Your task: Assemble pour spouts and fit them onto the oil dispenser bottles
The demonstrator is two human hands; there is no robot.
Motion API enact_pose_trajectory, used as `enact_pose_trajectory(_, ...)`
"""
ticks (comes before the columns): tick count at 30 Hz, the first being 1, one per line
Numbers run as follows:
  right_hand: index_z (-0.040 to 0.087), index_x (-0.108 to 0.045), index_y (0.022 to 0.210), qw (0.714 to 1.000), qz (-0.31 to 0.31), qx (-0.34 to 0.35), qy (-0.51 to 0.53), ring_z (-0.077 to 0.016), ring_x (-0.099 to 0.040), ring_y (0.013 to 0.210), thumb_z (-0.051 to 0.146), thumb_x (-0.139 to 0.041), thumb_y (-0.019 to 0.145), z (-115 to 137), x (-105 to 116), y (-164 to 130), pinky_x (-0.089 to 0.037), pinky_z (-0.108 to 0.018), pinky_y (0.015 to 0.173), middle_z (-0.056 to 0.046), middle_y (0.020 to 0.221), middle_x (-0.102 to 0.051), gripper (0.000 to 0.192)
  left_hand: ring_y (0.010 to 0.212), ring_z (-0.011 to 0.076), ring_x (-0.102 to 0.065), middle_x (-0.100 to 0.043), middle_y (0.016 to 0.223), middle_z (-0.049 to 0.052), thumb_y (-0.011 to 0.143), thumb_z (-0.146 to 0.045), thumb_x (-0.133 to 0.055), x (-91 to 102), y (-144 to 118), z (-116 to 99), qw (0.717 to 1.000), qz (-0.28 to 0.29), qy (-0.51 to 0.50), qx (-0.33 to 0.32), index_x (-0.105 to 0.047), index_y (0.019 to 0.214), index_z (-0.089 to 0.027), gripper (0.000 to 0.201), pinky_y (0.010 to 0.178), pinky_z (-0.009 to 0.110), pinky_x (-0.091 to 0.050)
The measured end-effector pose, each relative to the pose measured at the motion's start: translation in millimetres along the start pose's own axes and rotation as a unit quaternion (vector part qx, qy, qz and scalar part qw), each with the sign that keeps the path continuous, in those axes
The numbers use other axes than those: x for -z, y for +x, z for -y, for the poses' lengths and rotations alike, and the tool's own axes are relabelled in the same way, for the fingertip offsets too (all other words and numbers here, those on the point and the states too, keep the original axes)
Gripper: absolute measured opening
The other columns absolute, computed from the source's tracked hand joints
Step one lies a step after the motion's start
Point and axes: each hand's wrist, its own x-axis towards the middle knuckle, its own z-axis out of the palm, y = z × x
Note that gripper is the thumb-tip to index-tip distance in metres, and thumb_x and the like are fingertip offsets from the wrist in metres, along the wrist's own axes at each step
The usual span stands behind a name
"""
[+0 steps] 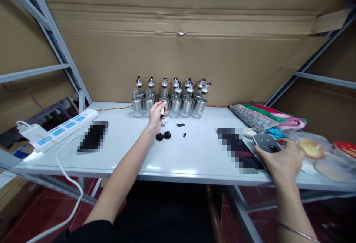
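Observation:
My left hand (156, 116) reaches across the white table (133, 154) and pinches a small dark spout part just in front of a row of several glass oil bottles (172, 100) with steel bands and pourer tops. Two black round caps (163, 136) and small black bits (180, 125) lie on the table beside that hand. My right hand (280, 159) rests at the table's right side, holding a small grey device (267, 143) with green and red lights.
A white power strip (61, 128) with its cable lies at the left. Patterned fabric pouches (264, 117) and bagged pastries (311, 148) sit at the right. Blurred dark items lie left and right of centre. Cardboard lines the back; grey shelf posts flank the table.

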Motion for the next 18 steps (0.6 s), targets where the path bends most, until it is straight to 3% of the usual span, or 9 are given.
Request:
enact_pose_trajectory(5, 0.017, -0.054, 0.098, 1.000, -0.006, 0.010, 0.003, -0.0327, -0.047, 0.096, 0.052, -0.062, 0.050, -2.7, -1.6, -0.2, -0.042, -0.043, 0.086, -0.012, 0.092, -0.057, 0.060, 0.038, 0.0042, -0.043, -0.048, 0.051, -0.005, 0.077, -0.037, -0.060, -0.4, 0.3, -3.4, 0.998, -0.010, -0.058, 0.029, -0.040, 0.066, -0.017, 0.031, 0.033, 0.016, -0.021)
enact_pose_trajectory(10, 0.017, -0.055, 0.098, 1.000, -0.006, 0.007, 0.001, -0.0327, -0.047, 0.097, 0.052, -0.063, 0.049, -3.9, -3.0, 0.8, -0.042, -0.043, 0.086, -0.012, 0.091, -0.057, 0.060, 0.036, 0.0033, -0.041, -0.045, 0.051, -0.007, 0.076, -0.036, -0.063, -0.6, -0.2, -3.3, 0.997, -0.014, -0.063, 0.041, -0.039, 0.067, -0.017, 0.031, 0.032, 0.015, -0.019)
enact_pose_trajectory(15, 0.017, -0.056, 0.100, 1.000, 0.001, -0.001, -0.008, -0.0340, -0.049, 0.099, 0.049, -0.066, 0.050, -3.0, -2.4, 0.9, -0.043, -0.043, 0.088, -0.013, 0.094, -0.058, 0.061, 0.038, 0.0039, -0.043, -0.046, 0.054, -0.006, 0.077, -0.038, -0.063, 0.2, 0.4, -1.7, 0.996, 0.031, -0.053, 0.066, -0.039, 0.068, -0.018, 0.033, 0.033, 0.015, -0.021)
enact_pose_trajectory(18, 0.017, -0.056, 0.101, 1.000, 0.004, -0.003, -0.013, -0.0350, -0.049, 0.101, 0.048, -0.068, 0.050, -3.5, -2.5, 0.9, -0.043, -0.043, 0.089, -0.013, 0.095, -0.059, 0.061, 0.038, 0.0054, -0.045, -0.050, 0.054, -0.004, 0.081, -0.040, -0.057, -0.3, 0.5, -2.4, 0.996, 0.027, -0.041, 0.070, -0.038, 0.068, -0.018, 0.032, 0.034, 0.016, -0.022)
